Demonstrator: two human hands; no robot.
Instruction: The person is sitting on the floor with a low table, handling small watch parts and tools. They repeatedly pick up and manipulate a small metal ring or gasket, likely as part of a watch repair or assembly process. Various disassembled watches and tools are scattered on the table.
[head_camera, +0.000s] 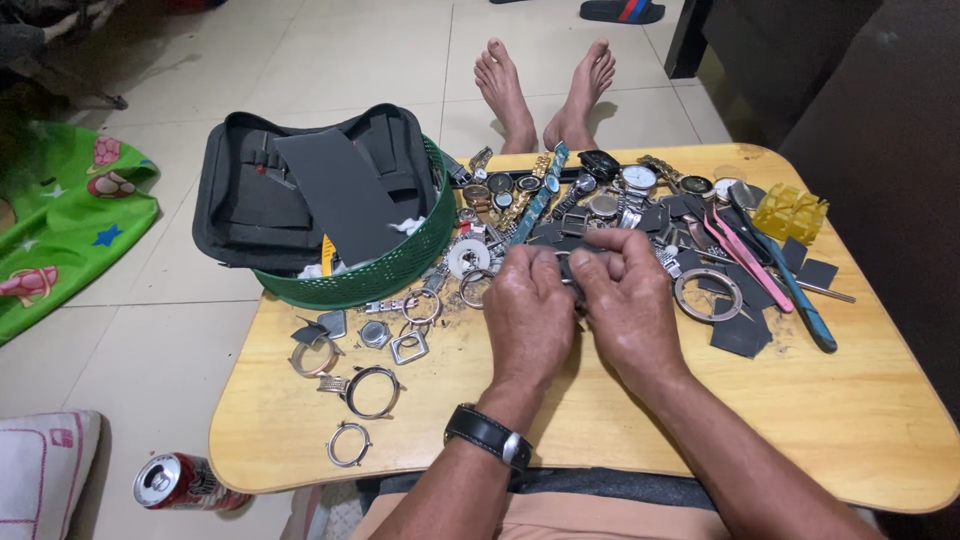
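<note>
Both hands meet over a low wooden table (820, 420), working a small dark watch part (583, 262) (its exact kind is too small to tell). The left hand (528, 312) and right hand (628, 300) each curl their fingers inward, fingertips pinching the part between them; it sits at the fingertips, just above both thumbs. The step in hand appears to be fitting or separating this piece. The next move likely calls for a firm, steady pinch and fine twisting. Beyond the fingertips lie heaped watches (560, 185); left of the left fingers, loose metal rings (372, 390) and a green basket (400, 265).
</note>
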